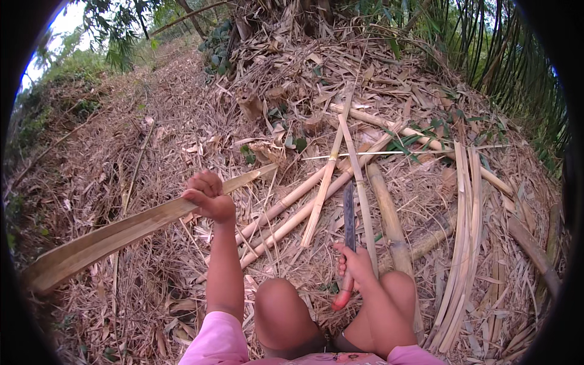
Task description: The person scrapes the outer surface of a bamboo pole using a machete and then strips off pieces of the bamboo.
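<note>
My left hand [210, 196] is closed around a long split bamboo piece [115, 240], its hollow inner side facing up. The piece slants from the lower left up to a narrower end right of the hand. In my right hand [358, 266] is a machete, gripped by its reddish handle, which pokes out below the fist near my right knee. Its dark, narrow blade [349, 213] points away from me, between pale bamboo strips on the ground. Blade and split bamboo are well apart.
Several bamboo poles [298, 224] lie crossed ahead of me, with flat split strips [322, 201] over them. More long strips [463, 243] lie at the right. Cut stumps [249, 104] stand farther off. Dry leaves cover the sloping ground, and green bamboo stems [517, 67] rise at the far right.
</note>
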